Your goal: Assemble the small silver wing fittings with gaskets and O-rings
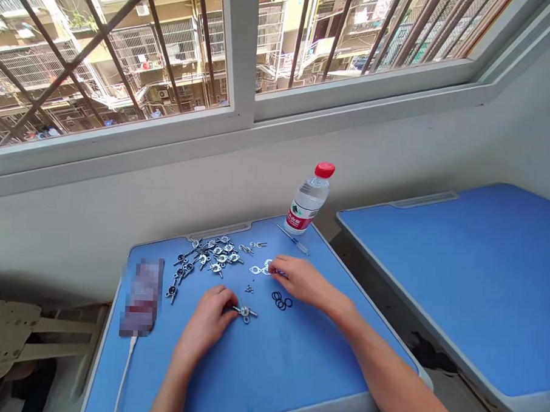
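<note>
On the blue desk, my left hand (pixel 213 312) pinches one end of a small metal part with side arms (pixel 245 312), which rests on the surface. My right hand (pixel 299 277) reaches further out, its fingertips closed at the edge of several flat silver plates with holes (pixel 256 270). Its fingers partly cover those plates. Just below that hand lie several black rubber rings (pixel 281 301). Between the hands is a small cluster of tiny screw-like pieces (pixel 249 289), too small to make out well. A pile of similar metal parts (pixel 218 252) spreads behind my left hand.
A water bottle with a red cap (pixel 306 201) stands at the desk's far right corner, beside a pen (pixel 293 239). At the left lies a blurred phone-like object (pixel 142 297) with a white cable (pixel 125 369). Another blue desk (pixel 463 269) stands right; a barred window is ahead.
</note>
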Demonstrator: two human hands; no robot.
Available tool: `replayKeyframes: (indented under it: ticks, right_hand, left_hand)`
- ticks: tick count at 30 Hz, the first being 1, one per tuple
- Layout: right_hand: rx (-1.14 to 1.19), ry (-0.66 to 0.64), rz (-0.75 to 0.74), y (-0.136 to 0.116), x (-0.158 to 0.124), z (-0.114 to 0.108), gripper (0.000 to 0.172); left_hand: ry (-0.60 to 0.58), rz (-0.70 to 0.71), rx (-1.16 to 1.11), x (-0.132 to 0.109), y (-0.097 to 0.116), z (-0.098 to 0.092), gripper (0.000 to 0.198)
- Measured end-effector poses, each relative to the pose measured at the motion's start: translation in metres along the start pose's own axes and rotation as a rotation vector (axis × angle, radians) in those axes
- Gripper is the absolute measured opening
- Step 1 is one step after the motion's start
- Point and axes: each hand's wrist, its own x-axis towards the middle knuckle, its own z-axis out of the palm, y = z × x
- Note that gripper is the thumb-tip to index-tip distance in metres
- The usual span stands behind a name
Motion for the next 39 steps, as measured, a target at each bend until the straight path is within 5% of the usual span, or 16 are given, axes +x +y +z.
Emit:
replayKeyframes:
  ticks: [8, 22, 39]
  right_hand:
    - [-0.02, -0.08, -0.101, -0.024, 0.001, 0.011, 0.018]
    - [-0.025, 0.067, 0.095, 0.008, 0.006, 0.002, 0.018]
    - [0.053, -0.028, 0.04, 0.009, -0.001, -0.007, 0.021]
  left_hand:
    - [0.032, 0.015, -0.004, 0.001, -0.004, 0.0, 0.018]
    - [0.036, 0.005, 0.007, 0.001, -0.003, -0.001, 0.02]
    - [0.031, 0.013, -0.012, 0.002, -0.006, 0.0, 0.02]
